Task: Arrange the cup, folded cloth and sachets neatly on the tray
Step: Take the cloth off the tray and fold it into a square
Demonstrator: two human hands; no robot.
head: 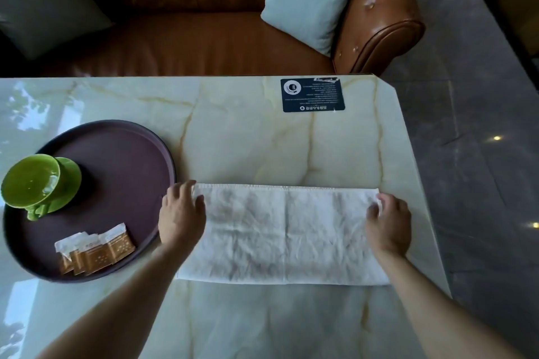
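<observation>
Left hand (181, 214) grips the far left corner of the cloth (283, 233), fingers curled over the edge with the thumb on top of the fabric; right hand (389, 223) pinches the far right corner, a tuft of fabric showing between thumb and fingers. Both hands are closed on the cloth, one at each end of its far edge. The cloth lies flat on the table (248, 140) as a long white rectangle, creased, with a fold line across its middle; it sits just right of the tray (140, 154) and is not on it. Judgement: the cloth is light, soft and limp, will sag and wrinkle if lifted by one point, and is best held by paired corners and folded edge to edge on the table surface. That polished surface looks slick, so the cloth may slide while being smoothed. On the tray, the green cup (30, 181) stands on its saucer (68, 186) at the far left; the sachets (94, 248) lie fanned and overlapping at the near side. Cup and saucer appear ceramic, so breakable. Remaining work, as judged: finish folding, then place the cloth in the bare part of the tray. A dark card (312, 95) lies on the far right of the table, well apart.
</observation>
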